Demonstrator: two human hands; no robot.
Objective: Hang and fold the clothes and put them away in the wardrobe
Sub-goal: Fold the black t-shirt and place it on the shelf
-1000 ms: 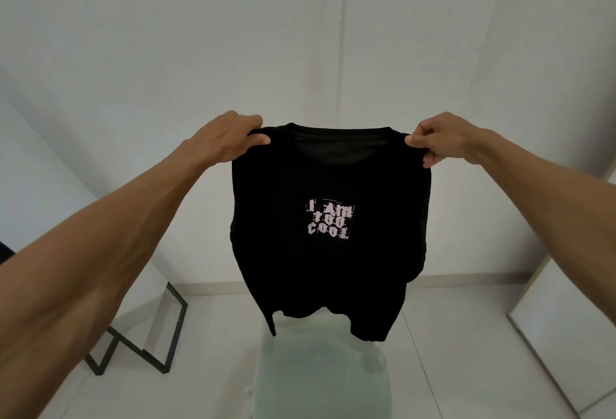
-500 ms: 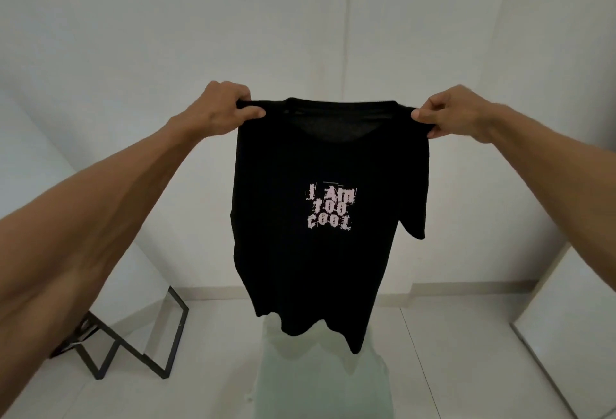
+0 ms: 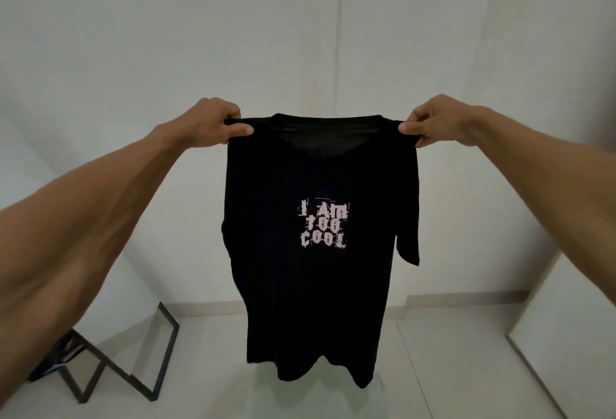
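A black T-shirt [image 3: 316,278] with pale printed lettering hangs in the air in front of me, its front facing me. My left hand [image 3: 210,125] pinches the shirt's left shoulder, thumb on the near side. At the other shoulder my right hand [image 3: 436,121] pinches the fabric the same way. The collar is stretched between the two hands. One short sleeve dangles at the right side, and the hem hangs free above the floor.
A black metal frame [image 3: 160,362] leans against a white panel at the lower left. A white cabinet side [image 3: 566,335] stands at the right. Pale tiled floor [image 3: 450,368] lies below, with a white wall behind.
Both hands have lifted the shirt and pulled it taut, so it now hangs straighter and its hem is off the pale surface below. The right sleeve has dropped free.
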